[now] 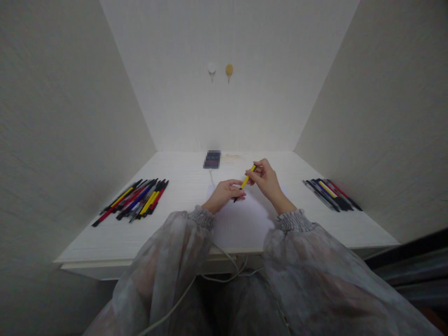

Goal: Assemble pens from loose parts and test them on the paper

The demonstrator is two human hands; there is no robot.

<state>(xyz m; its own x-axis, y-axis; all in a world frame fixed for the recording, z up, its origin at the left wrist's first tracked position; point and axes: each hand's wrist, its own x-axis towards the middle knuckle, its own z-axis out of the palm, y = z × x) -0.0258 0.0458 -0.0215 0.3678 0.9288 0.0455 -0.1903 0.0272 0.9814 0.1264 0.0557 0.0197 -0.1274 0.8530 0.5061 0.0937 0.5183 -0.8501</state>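
A yellow pen (248,178) with black ends is held slantwise above a white sheet of paper (241,224). My left hand (227,192) pinches its lower black end between thumb and fingers. Higher up, my right hand (264,177) grips the other end with its fingertips. On the left of the table lies a pile of pens (135,200) in black, red, yellow, blue and grey. A smaller group of pens (332,195) lies side by side on the right.
A phone-like dark object (212,159), blurred out, lies at the back of the white table (185,186), with a pale cable running from it. Two hooks, one white (212,69) and one yellow (228,70), are on the back wall. Walls stand on both sides.
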